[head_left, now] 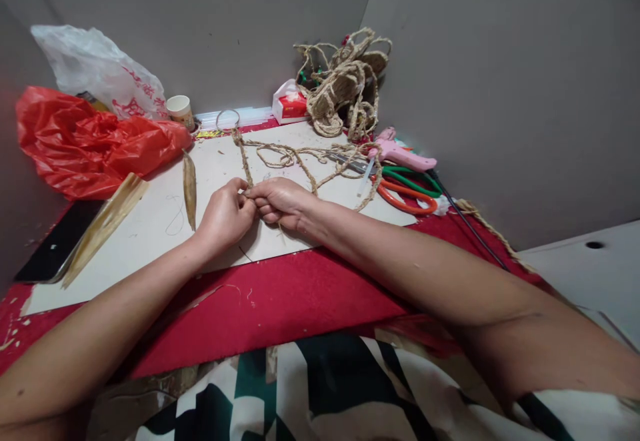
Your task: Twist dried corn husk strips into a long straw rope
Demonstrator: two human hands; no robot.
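A braided straw cord [245, 162] runs down from a metal ring [228, 119] on the white board [140, 227]. My left hand [229, 215] is closed in a pinch at the cord's lower end. My right hand [280, 202] touches it from the right, its fingers curled around the same end. Thin strands poke out below my right hand. The fingertips hide the exact spot they grip. More braided cord [305, 154] lies loosely behind and to the right of my hands.
A dried leaf strip [189, 191], a wider husk [107, 224] and a phone [60, 241] lie left. Red [100, 141] and white bags [100, 64], a cup [180, 111], a tissue pack [291, 102] and coiled rope [345, 87] stand behind. A pink glue gun [403, 152] and scissors [407, 195] lie right.
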